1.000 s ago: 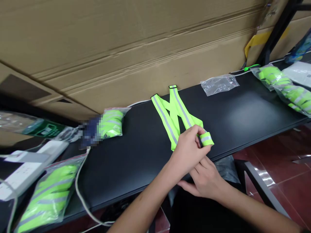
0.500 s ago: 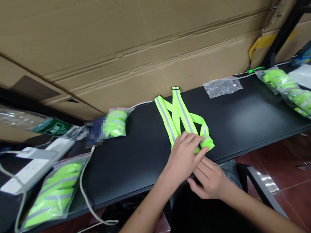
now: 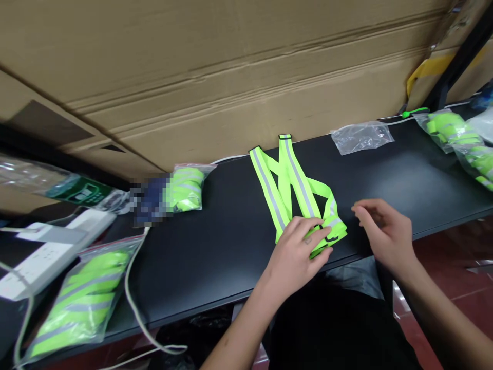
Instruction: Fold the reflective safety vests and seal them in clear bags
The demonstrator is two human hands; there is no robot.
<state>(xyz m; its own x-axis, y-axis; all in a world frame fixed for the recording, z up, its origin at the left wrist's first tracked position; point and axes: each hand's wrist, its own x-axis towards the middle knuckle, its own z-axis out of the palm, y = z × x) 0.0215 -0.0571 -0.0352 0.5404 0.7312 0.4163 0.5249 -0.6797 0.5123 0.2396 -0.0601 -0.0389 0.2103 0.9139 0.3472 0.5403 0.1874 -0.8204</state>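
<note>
A neon yellow-green reflective strap vest with grey stripes lies on the black table, its two straps crossing and pointing to the cardboard wall. My left hand lies flat on the vest's near folded end, fingers stretched out and pressing it down. My right hand hovers just right of the vest, above the table's front edge, fingers loosely curled and apart, holding nothing.
An empty clear plastic bag lies at the back right. Bagged vests sit at the far right, back left and front left. A white power strip and its cable lie left. Cardboard boxes stand behind.
My right hand came out from under my left and moved right, off the vest. My left hand stopped pinching the folded end and now presses it flat on the table.
</note>
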